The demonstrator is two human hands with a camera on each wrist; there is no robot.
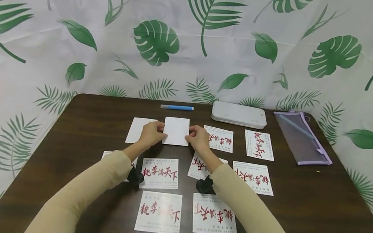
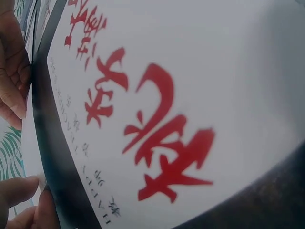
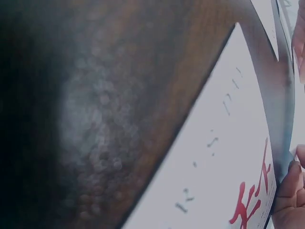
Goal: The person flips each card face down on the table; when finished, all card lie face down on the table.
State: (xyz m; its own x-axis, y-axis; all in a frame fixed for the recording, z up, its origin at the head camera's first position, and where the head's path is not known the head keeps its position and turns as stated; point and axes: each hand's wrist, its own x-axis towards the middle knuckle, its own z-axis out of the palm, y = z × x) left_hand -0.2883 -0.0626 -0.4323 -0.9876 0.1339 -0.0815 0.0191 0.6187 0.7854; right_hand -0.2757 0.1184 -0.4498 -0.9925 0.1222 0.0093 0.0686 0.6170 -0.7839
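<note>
A blank white card (image 1: 176,131) is held by its two side edges near the back middle of the table. My left hand (image 1: 151,133) pinches its left edge, thumb nearest me, and my right hand (image 1: 199,138) pinches the right edge. Another blank white card (image 1: 135,131) lies just left of my left hand. Beneath my left wrist is a printed card (image 2: 228,71) with large red characters, close to that wrist camera. The right wrist view catches part of another printed card (image 3: 224,138), with my right hand (image 3: 289,198) at the lower right edge.
Several red-lettered cards lie around my forearms, including a near left card (image 1: 157,224) and a near right card (image 1: 213,226). Behind are a blue pen (image 1: 176,107) and a white case (image 1: 238,114). A purple-edged mesh pouch (image 1: 300,140) lies at right; a leaf-patterned cloth (image 1: 110,64) hangs behind.
</note>
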